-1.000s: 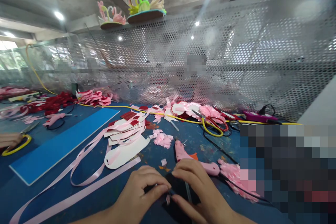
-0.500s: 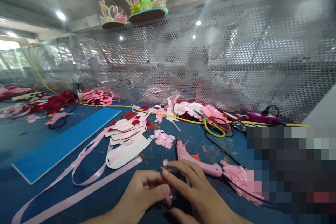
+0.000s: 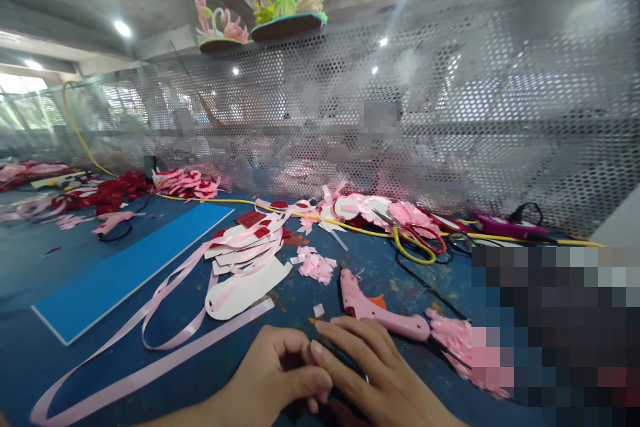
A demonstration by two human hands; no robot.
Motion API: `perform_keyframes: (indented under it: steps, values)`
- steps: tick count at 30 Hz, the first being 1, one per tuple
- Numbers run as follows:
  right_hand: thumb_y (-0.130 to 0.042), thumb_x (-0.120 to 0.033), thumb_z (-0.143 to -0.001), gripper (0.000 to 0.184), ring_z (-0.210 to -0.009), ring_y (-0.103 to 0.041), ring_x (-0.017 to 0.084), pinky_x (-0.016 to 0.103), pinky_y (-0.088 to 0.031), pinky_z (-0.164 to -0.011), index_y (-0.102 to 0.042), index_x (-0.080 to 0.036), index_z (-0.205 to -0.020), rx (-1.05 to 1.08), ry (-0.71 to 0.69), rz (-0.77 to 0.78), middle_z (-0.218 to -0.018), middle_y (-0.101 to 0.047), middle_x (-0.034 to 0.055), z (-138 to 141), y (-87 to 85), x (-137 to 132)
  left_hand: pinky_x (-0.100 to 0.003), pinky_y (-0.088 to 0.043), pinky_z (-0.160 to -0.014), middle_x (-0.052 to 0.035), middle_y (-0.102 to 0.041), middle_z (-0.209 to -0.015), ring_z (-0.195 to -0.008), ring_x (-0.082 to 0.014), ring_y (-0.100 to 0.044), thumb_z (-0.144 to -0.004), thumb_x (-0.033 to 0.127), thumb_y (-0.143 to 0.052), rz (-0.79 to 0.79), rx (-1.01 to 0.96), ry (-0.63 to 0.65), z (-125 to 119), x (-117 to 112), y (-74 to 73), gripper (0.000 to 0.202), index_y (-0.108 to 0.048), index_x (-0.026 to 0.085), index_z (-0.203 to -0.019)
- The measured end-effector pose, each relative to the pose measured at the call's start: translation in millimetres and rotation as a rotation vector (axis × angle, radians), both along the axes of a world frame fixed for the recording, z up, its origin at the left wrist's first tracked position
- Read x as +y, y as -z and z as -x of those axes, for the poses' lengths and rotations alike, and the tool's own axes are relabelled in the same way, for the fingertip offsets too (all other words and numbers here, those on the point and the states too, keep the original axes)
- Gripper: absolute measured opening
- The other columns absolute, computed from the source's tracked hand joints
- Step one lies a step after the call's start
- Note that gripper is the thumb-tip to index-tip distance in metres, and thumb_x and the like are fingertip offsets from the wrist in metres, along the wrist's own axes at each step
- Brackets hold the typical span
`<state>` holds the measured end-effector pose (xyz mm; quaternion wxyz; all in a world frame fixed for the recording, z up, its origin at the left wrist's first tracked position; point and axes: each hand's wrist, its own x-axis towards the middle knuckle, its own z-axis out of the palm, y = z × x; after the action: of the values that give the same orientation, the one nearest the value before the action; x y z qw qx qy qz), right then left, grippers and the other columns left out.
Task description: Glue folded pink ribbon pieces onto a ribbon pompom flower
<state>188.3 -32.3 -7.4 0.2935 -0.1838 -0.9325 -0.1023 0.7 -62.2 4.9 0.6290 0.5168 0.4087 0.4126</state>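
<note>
Low at the front edge of the view, my left hand (image 3: 286,373) is closed, its fingers curled and the thumb laid across; whatever it may hold is hidden. My right hand (image 3: 373,368) touches it from the right, fingers stretched forward over the table and thumb out of sight. A small glint shows between its fingers, too little to name. Just beyond the right fingertips lies a small pink ribbon scrap (image 3: 319,310). A pink hot glue gun (image 3: 387,320) with an orange trigger rests beside that hand. Further off sits a pile of pink ribbon pieces (image 3: 317,267).
White card shapes (image 3: 245,292) with pink ribbon lie left of centre, near a loose pink ribbon strip (image 3: 165,370) and a long blue board (image 3: 130,273). Yellow-handled scissors (image 3: 415,252) and a yellow cable (image 3: 360,229) lie before a perforated metal screen (image 3: 310,107).
My right fingers have drawn slightly closer over the left hand, and the small shiny bit by my left fingertips is no longer visible. The whole view has shifted slightly.
</note>
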Motion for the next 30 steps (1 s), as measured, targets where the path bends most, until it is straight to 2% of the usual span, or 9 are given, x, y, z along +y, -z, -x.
perform_keyframes:
  steps: [5, 9, 12, 17, 21, 23, 26, 30]
  values:
    - [-0.05, -0.009, -0.073, 0.067, -0.113, -0.049, 0.022, 0.034, -0.042, -0.096, -0.027, -0.012, -0.136, 0.072, 0.018, 0.113, -0.119, -0.057, 0.0131, -3.6, 0.4, -1.2, -0.019, -0.042, -0.05, -0.0019, -0.063, -0.058, -0.048, -0.0089, -0.055, -0.068, 0.036, -0.069, -0.012, -0.006, -0.004, 0.4, 1.7, -0.8, 0.026, -0.063, 0.011, -0.062]
    - [-0.048, -0.013, -0.078, 0.063, -0.117, -0.047, 0.023, 0.035, -0.043, -0.095, -0.023, -0.014, -0.136, 0.127, 0.102, 0.213, -0.124, -0.05, 0.0145, -7.0, 2.2, 1.5, -0.02, -0.043, -0.052, -0.0037, -0.067, -0.068, -0.05, -0.0091, -0.058, -0.074, 0.036, -0.064, -0.019, -0.032, -0.093, 3.5, 9.8, 0.0, 0.024, -0.068, 0.012, -0.075]
    - [-0.048, -0.018, -0.082, 0.061, -0.119, -0.044, 0.023, 0.037, -0.043, -0.096, -0.02, -0.017, -0.137, 0.141, 0.147, 0.276, -0.127, -0.047, 0.0141, -8.8, 5.5, 3.9, -0.021, -0.043, -0.053, -0.0041, -0.069, -0.069, -0.049, -0.0085, -0.056, -0.07, 0.033, -0.068, -0.002, -0.019, -0.165, 8.3, 16.6, 0.9, 0.022, -0.071, 0.013, -0.078]
    - [-0.046, -0.022, -0.085, 0.055, -0.12, -0.045, 0.022, 0.04, -0.044, -0.096, -0.021, -0.022, -0.134, 0.159, 0.178, 0.355, -0.128, -0.046, 0.0127, -10.9, 8.4, 4.7, -0.019, -0.036, -0.05, -0.0001, -0.063, -0.051, -0.046, -0.0073, -0.049, -0.055, 0.023, -0.078, 0.02, 0.022, -0.261, 15.8, 22.9, 3.9, 0.014, -0.071, 0.012, -0.061]
    - [-0.047, -0.021, -0.085, 0.052, -0.118, -0.046, 0.022, 0.039, -0.044, -0.095, -0.024, -0.023, -0.132, 0.164, 0.17, 0.357, -0.127, -0.046, 0.0125, -11.5, 7.5, 4.5, -0.019, -0.033, -0.049, 0.0032, -0.058, -0.048, -0.047, -0.0069, -0.047, -0.05, 0.02, -0.081, -0.002, -0.06, -0.292, 18.0, 24.1, 5.3, 0.023, -0.059, 0.013, -0.048]
    - [-0.047, -0.021, -0.084, 0.051, -0.117, -0.047, 0.023, 0.039, -0.045, -0.094, -0.026, -0.023, -0.131, 0.171, 0.164, 0.358, -0.125, -0.047, 0.0124, -11.1, 6.3, 4.8, -0.019, -0.031, -0.049, 0.0039, -0.055, -0.046, -0.046, -0.0065, -0.045, -0.054, 0.023, -0.08, -0.021, -0.064, -0.295, 18.4, 24.5, 4.6, 0.025, -0.057, 0.013, -0.049]
    - [-0.049, -0.021, -0.084, 0.05, -0.116, -0.048, 0.023, 0.039, -0.046, -0.093, -0.029, -0.023, -0.129, 0.187, 0.164, 0.351, -0.124, -0.049, 0.012, -10.1, 5.0, 5.5, -0.019, -0.03, -0.049, 0.003, -0.054, -0.046, -0.047, -0.0066, -0.044, -0.066, 0.032, -0.073, -0.024, -0.001, -0.269, 18.5, 25.2, 1.9, 0.022, -0.065, 0.012, -0.059]
    - [-0.049, -0.022, -0.084, 0.049, -0.114, -0.049, 0.023, 0.038, -0.046, -0.093, -0.03, -0.022, -0.128, 0.194, 0.163, 0.333, -0.122, -0.049, 0.0119, -9.1, 5.4, 6.5, -0.019, -0.035, -0.053, -0.0018, -0.064, -0.062, -0.052, -0.0079, -0.049, -0.073, 0.037, -0.066, 0.014, 0.005, -0.23, 17.3, 25.8, -0.5, 0.025, -0.071, 0.013, -0.076]
